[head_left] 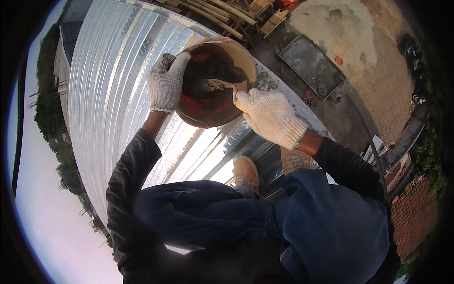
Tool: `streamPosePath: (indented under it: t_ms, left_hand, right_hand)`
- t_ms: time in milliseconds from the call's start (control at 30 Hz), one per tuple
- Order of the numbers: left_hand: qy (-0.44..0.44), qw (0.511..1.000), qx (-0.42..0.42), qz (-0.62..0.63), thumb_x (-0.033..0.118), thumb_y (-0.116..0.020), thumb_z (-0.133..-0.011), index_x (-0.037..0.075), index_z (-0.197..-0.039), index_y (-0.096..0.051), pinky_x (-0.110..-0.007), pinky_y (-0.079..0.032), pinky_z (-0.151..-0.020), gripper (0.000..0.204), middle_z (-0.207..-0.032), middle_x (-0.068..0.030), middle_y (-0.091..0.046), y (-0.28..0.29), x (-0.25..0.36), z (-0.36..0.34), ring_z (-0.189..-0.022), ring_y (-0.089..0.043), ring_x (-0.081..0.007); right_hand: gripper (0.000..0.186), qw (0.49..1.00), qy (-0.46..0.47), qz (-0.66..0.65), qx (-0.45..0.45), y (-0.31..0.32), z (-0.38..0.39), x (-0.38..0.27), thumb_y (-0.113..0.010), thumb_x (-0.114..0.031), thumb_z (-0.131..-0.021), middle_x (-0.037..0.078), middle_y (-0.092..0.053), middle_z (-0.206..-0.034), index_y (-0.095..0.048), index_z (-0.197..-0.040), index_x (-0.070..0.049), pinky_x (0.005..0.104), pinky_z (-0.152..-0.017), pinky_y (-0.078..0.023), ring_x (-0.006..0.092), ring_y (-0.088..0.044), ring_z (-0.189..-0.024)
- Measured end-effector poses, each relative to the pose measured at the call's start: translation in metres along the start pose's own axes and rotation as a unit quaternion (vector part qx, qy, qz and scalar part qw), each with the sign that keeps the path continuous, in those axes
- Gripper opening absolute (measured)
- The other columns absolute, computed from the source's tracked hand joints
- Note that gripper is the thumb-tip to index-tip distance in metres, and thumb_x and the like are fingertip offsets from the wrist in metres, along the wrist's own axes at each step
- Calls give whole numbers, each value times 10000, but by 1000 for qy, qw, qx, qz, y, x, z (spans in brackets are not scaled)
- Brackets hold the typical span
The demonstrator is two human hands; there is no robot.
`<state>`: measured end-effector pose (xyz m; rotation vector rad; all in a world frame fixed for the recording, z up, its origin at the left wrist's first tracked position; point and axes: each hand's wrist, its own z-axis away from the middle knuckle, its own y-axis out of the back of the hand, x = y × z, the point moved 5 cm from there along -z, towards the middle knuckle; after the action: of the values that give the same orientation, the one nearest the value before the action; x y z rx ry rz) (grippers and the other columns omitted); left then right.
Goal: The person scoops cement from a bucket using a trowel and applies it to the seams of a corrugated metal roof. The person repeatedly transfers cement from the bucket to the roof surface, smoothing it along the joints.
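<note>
The bucket (249,64) is tilted over the ribbed metal sheets (113,71), a mix-caked trowel (218,85) inside it; the left hand (165,84) pinches the rim, and the right hand (273,115) is curled tight round the trowel's handle. Short scrapes along the wall, the left grip bracing against each push, should gather the mix without spilling; no brand, label or writing is legible on bucket or trowel

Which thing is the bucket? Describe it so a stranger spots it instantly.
Find the ridged, silvery metal sheeting. Over its upper-right edge, the left hand, in a whitish knit glove, holds a round, dark, red-streaked bucket. Unlike the grey, rectangular tray beyond, it is circular and hand-held.
</note>
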<state>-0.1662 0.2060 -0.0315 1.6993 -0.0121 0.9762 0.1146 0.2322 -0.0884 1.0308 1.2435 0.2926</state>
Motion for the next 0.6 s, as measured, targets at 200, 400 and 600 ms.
streamPosePath:
  t_ms: [200, 400, 600]
  left_hand:
    - [33, 999, -8, -12, 399, -830, -1065, 10, -933, -770, -308, -518, -742, 415, -808, 4, -680, 6, -8, 6, -808, -578, -69]
    - [18, 999, 21, -20, 470, -860, -1005, -18, -875, -729, -360, -505, -683, 521, -703, -75, -606, 0, 3, 5, -744, -531, -89]
    - [36, 999, 38, -7, 487, -852, -1002, -5, -892, -739, -376, -509, -674, 517, -701, -110, -620, 7, -14, 15, -721, -541, -103]
  right_hand:
    - [284, 992, 2, 114, 49, 16, -2, -8, -673, -159, -1028, 113, -697, -995, -668, -1305, -95, 438, -645, -619, 320, -763, -807]
    - [417, 963, 70, 261, -24, -23, 14, -13, -756, -197, -909, 55, -662, -952, -658, -1261, 4, 354, -604, -583, 199, -748, -857]
    - [321, 988, 30, 86, -121, 19, 13, -6, -734, -213, -970, 139, -756, -1012, -723, -1234, -32, 425, -695, -635, 285, -787, -928]
